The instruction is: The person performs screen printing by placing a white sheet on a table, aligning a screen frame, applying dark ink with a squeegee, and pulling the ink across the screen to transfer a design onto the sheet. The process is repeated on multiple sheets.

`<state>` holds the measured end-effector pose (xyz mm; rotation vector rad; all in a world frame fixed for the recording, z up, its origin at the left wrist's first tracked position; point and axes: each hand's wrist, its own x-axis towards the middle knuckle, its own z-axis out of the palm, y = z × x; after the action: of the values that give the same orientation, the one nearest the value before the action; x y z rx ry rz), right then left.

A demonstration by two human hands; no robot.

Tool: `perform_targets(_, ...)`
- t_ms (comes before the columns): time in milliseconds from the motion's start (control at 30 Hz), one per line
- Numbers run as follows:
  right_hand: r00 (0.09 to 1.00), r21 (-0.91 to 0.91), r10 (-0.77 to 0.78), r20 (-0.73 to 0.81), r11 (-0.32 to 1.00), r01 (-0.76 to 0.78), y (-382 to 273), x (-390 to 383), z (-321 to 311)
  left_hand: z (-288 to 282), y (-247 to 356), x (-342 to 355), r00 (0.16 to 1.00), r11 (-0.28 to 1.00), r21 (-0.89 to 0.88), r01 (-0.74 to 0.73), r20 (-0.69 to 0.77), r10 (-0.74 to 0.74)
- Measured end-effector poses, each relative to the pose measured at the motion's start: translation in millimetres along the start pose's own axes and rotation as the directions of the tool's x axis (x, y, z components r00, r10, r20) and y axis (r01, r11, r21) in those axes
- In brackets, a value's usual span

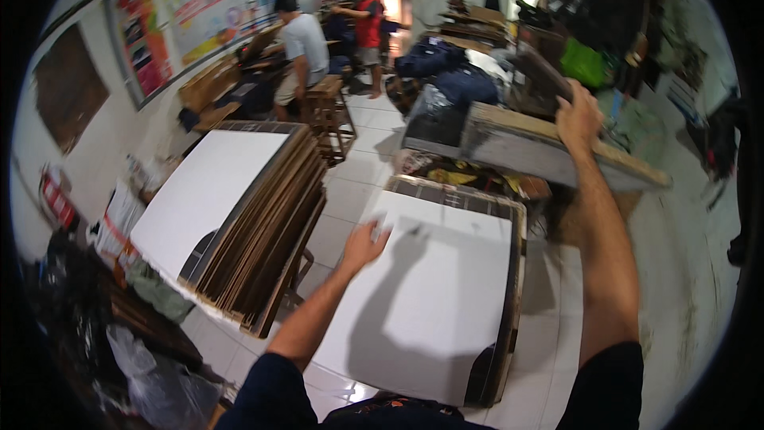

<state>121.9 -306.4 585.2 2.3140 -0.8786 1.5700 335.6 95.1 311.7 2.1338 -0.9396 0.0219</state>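
Note:
A large white sheet (430,287) lies on a dark board (500,342) in front of me, with my shadow across it. My left hand (368,245) is over the sheet's left edge, fingers apart and holding nothing; whether it touches is unclear. Up at the right, my right hand (579,118) has its fingers closed around the end of a dark brown bar (545,76). The bar's exact kind does not show. Just behind that hand stands a grey frame (517,139) with a wooden upper edge.
To the left, a thick stack of brown boards (267,223) carries another white sheet (211,183). Plastic bags (159,370) crowd the lower left. Dark bundles (450,72) lie beyond the grey frame. Two people work farther back, near a wooden stool (325,107).

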Motion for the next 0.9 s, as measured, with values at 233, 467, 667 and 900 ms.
perform_targets(233, 0.999, -0.037, 0.008, -0.032, 0.999, -0.009, 9, 5, 14, 106, -93, -285, 0.946, 0.891, 0.444, -0.095, 0.318, -0.058)
perform_targets(467, 1.0, -0.098, 0.025, 0.009, 0.995, -0.024, 11, 17, 18, 107, -76, -323, 0.971, 0.907, 0.42, -0.025, 0.225, -0.077)
perform_targets(667, 0.999, -0.083, 0.028, 0.029, 0.996, -0.025, 16, 20, 21, 106, -71, -319, 0.974, 0.912, 0.411, -0.013, 0.211, -0.082)
perform_targets(900, 1.0, -0.077, -0.009, -0.002, 0.997, 0.009, 15, 21, 21, 105, -71, -321, 0.98, 0.906, 0.422, -0.042, 0.193, -0.044)
